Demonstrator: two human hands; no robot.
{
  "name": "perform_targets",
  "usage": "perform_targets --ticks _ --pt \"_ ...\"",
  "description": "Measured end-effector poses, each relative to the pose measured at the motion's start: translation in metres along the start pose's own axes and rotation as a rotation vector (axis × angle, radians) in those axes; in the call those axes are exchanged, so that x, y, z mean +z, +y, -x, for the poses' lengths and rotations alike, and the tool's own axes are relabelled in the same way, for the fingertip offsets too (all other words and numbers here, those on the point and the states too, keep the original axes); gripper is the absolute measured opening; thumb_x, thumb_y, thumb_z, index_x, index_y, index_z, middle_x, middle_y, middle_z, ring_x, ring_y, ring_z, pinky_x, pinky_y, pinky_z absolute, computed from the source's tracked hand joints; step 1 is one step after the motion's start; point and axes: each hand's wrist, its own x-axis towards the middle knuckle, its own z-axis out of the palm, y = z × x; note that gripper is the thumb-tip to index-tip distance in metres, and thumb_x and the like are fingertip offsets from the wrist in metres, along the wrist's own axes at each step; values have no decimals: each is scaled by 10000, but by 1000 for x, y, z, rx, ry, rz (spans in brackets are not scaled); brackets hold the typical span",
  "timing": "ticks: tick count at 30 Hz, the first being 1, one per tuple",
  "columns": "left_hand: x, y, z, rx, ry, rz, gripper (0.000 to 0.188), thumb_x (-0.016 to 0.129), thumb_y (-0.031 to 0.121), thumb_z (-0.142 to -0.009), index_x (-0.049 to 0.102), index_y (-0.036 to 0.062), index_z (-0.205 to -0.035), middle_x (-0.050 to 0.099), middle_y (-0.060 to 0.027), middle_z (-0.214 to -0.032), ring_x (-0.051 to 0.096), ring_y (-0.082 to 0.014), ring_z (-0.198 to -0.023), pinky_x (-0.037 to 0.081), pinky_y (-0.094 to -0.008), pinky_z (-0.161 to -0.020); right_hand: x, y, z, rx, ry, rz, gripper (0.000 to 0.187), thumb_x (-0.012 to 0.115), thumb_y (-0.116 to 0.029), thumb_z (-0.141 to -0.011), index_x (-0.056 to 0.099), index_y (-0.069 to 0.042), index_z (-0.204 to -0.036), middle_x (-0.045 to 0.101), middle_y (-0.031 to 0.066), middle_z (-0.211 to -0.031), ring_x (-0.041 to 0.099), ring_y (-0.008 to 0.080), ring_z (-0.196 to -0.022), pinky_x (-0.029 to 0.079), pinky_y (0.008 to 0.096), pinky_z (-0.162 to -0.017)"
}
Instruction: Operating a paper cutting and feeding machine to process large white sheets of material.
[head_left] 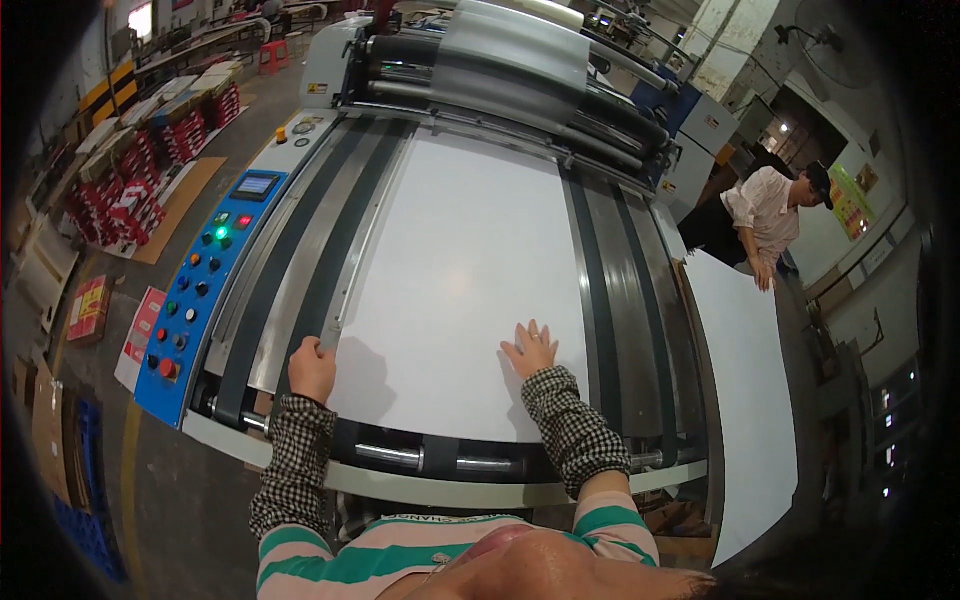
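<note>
A large white sheet (460, 270) lies flat on the machine's feed table, its far end reaching the rollers. My right hand (532, 350) rests on the near right part of the sheet, palm down with the fingers spread. My left hand (312, 372) is closed beside the sheet's near left edge, above a dark belt (335, 240). Its fingers are curled under, and whatever they may pinch is hidden. Both forearms wear black-and-white checked sleeve covers. A thin metal guide rail (372, 235) runs along the sheet's left side.
A blue control panel (205, 275) with buttons and a lit green lamp stands left. Rollers with a clear film (512, 60) cross the far end. On the right, a person (765, 215) touches a stack of white sheets (745, 370). Red-and-white bundles (135, 190) lie at far left.
</note>
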Motion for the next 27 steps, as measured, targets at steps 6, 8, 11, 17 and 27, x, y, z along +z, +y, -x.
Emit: perform_targets --ticks 6,8,11,17,27 --pt "14 5 16 132 45 116 248 574 182 -699 564 -29 -829 584 -172 -721 573 -303 -708 444 -354 -635 -33 145 25 -394 626 -77 134 571 -131 -620 617 -46 -713 584 98 -858 517 285 -835 400 419 -712" --pt "4 -14 20 94 72 132 242 573 177 -699 564 -32 -819 583 -170 -713 574 -296 -699 443 -348 -626 -87 199 81 132 778 524 167 581 -146 -570 563 -71 -718 534 111 -759 516 299 -748 401 395 -598" --pt "-19 -34 30 2 87 125 231 566 161 -704 566 -43 -812 587 -176 -722 584 -279 -696 444 -328 -614 -144 284 197 954 796 519 533 578 -127 -655 413 -95 -1160 400 150 -1201 334 296 -1146 281 507 -901" --pt "15 -10 48 172 -15 152 253 552 182 -711 581 -35 -838 590 -187 -749 586 -286 -694 454 -337 -628 -142 321 264 1289 267 325 290 493 -205 -797 505 -69 -1053 509 128 -1072 517 284 -937 360 429 -874" --pt "142 52 167 503 -983 256 372 541 207 -741 515 -28 -1028 589 -123 -879 563 -205 -761 443 -304 -711 40 30 102 158 442 -414 263 414 -133 -731 542 93 -693 531 277 -789 511 388 -749 400 430 -717"
